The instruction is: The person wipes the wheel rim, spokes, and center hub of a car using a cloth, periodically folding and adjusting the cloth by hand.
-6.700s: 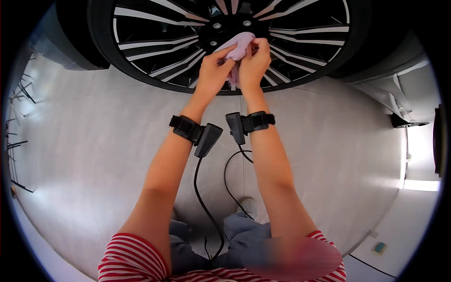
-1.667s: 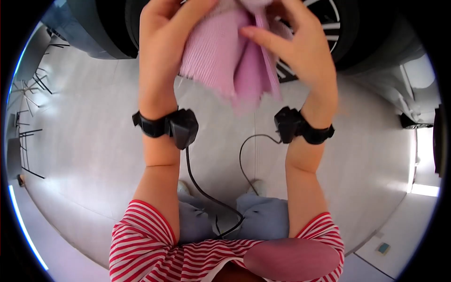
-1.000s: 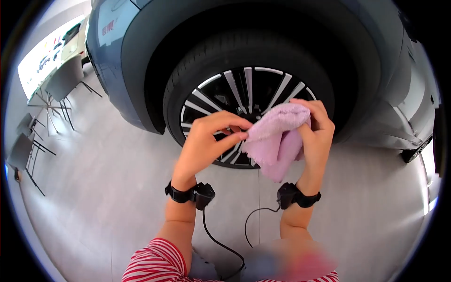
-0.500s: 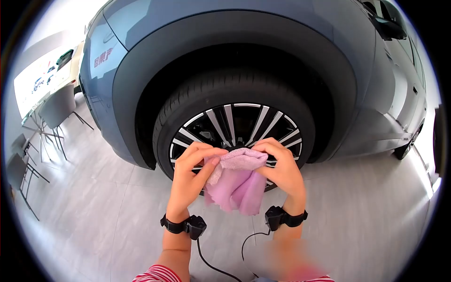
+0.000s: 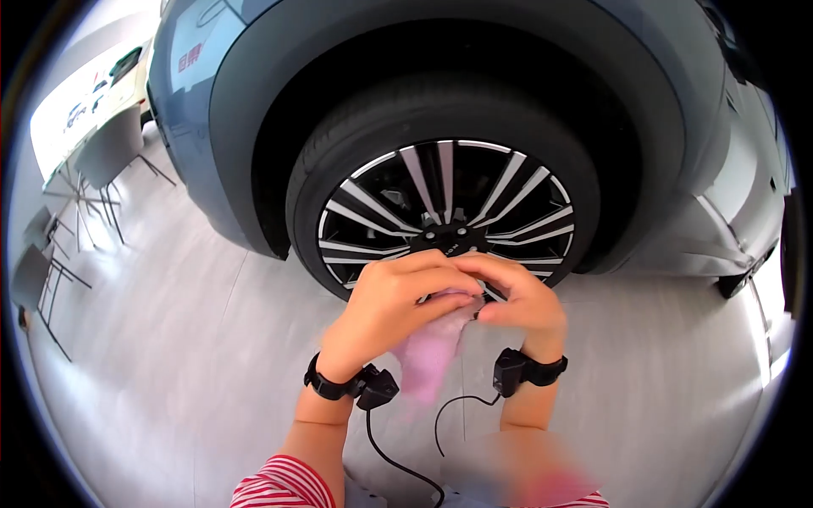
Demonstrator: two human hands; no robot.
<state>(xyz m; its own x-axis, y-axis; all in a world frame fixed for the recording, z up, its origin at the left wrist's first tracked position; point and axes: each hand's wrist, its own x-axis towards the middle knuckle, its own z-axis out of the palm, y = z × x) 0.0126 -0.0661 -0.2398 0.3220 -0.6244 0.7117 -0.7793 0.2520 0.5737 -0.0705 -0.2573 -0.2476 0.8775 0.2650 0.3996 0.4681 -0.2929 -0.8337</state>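
A pink-purple cloth (image 5: 430, 360) hangs down in front of the wheel, bunched at its top. My left hand (image 5: 398, 300) is closed around the cloth's upper part, its fingers over the top and covering much of it. My right hand (image 5: 523, 300) curls in from the other side, thumb and fingers at the cloth's upper right edge, close against my left fingertips. Just behind both hands is the car wheel (image 5: 440, 203), with black and silver spokes. Its lower part is hidden by my hands and the cloth.
A black tire (image 5: 339, 152) surrounds the wheel under a dark wheel arch (image 5: 246, 85) of the blue-grey car. Black straps with boxes and cables sit on both wrists. Grey chairs (image 5: 114, 148) and a table stand at left on the grey tiled floor (image 5: 212, 339).
My view has tilted so the wheel shows more fully. The stretched cloth is now gathered, with my left hand moved right and my two hands close together.
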